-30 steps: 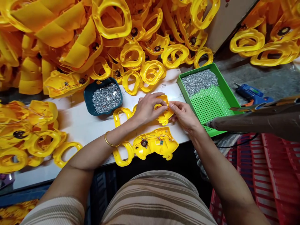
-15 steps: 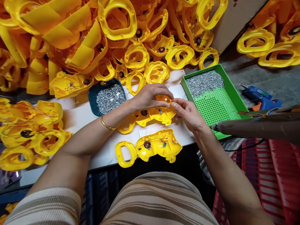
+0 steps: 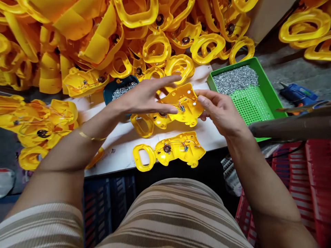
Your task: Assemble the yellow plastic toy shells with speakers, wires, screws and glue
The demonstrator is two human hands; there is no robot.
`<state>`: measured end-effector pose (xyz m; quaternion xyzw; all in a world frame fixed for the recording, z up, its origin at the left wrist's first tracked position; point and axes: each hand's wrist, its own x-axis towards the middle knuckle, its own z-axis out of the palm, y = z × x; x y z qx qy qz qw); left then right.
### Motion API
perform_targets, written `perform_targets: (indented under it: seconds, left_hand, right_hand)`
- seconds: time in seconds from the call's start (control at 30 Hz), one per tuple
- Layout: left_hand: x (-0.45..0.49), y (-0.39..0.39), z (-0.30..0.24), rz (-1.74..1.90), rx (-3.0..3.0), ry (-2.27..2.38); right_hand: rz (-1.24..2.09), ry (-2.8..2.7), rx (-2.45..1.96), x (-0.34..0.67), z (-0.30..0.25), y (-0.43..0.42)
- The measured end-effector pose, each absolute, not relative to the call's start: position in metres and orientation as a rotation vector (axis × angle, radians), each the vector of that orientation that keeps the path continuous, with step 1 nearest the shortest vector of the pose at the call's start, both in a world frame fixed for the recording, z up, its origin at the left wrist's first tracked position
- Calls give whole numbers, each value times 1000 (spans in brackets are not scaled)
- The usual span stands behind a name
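My right hand point(image 3: 219, 108) pinches the right end of a yellow plastic shell half point(image 3: 190, 112), thumb on top. Wires, a small circuit board and two white round spots show on the shell's inner side; its left end has an oval loop handle. Over the left part of this shell spreads my left hand point(image 3: 148, 94), fingers apart and thumb stretched out, covering some of it. Whether the left fingers touch the shell I cannot tell. Nearer to me lies a second yellow shell half point(image 3: 178, 150) with a round black speaker, wires and a loop handle, inner side up.
Small metal screws fill a dark teal tray point(image 3: 107, 91) behind my left wrist and part of a green perforated tray point(image 3: 270, 93). A grey-brown tool point(image 3: 292, 128) juts in from the right. Yellow shells point(image 3: 85, 31) pile up at the back; a blue glue gun point(image 3: 298, 94) lies right.
My left hand has opened and moved left, away from my right fingers. The shell's right end is now tilted up in my right hand. The whole view has shifted slightly.
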<state>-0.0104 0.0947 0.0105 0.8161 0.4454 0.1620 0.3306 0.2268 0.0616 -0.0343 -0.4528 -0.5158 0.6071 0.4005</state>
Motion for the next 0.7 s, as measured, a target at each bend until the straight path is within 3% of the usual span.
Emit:
perform_targets:
  seconds: [0.13, 0.37, 0.57, 0.7]
  left_hand:
    - [-62, 45, 12, 231, 2140, 1056]
    - [-82, -48, -46, 156, 2112, 1282]
    - [-50, -60, -46, 91, 1886, 1307]
    - [-44, -57, -37, 32, 1537, 1348]
  right_hand:
    - [1580, -1297, -1105, 224, -12, 40]
    - [1694, -1512, -1142, 220, -17, -6]
    - [1103, -1801, -1421, 239, -35, -30]
    - [919, -1934, -1950, 273, -50, -61]
